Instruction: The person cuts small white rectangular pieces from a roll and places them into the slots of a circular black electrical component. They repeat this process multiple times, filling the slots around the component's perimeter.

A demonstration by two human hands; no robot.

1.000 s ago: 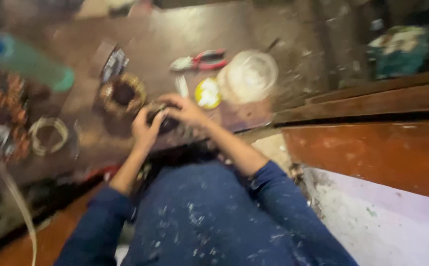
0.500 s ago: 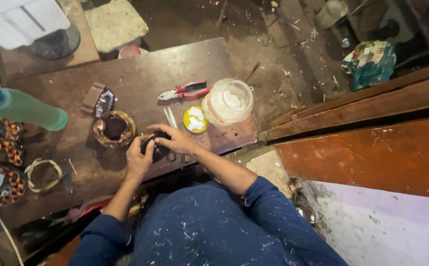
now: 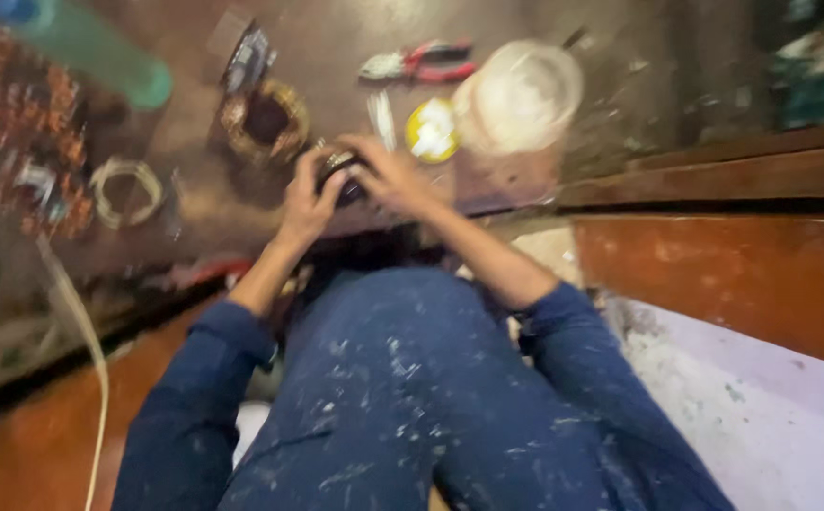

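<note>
The head view is blurred by motion. My left hand (image 3: 306,201) and my right hand (image 3: 391,175) meet at the near edge of a low dark wooden table (image 3: 194,213). Both close around a small dark round part (image 3: 341,175) held between them. Just beyond the hands lies a coil ring with copper wire (image 3: 265,121). A yellow round disc (image 3: 431,131) and a clear plastic tub (image 3: 518,95) sit to the right of it. Red-handled pliers (image 3: 421,62) lie farther back.
A green cylinder (image 3: 99,52) lies at the table's far left, above a copper-wound stator (image 3: 38,151) and a pale wire loop (image 3: 126,187). A pale cord (image 3: 80,331) trails down on the left. Wooden planks (image 3: 715,170) run along the right, a pale wall (image 3: 743,407) below them.
The view has swung and blurred, so everything sits higher and larger in the frame. Both hands stay together on the small dark part at the table's edge.
</note>
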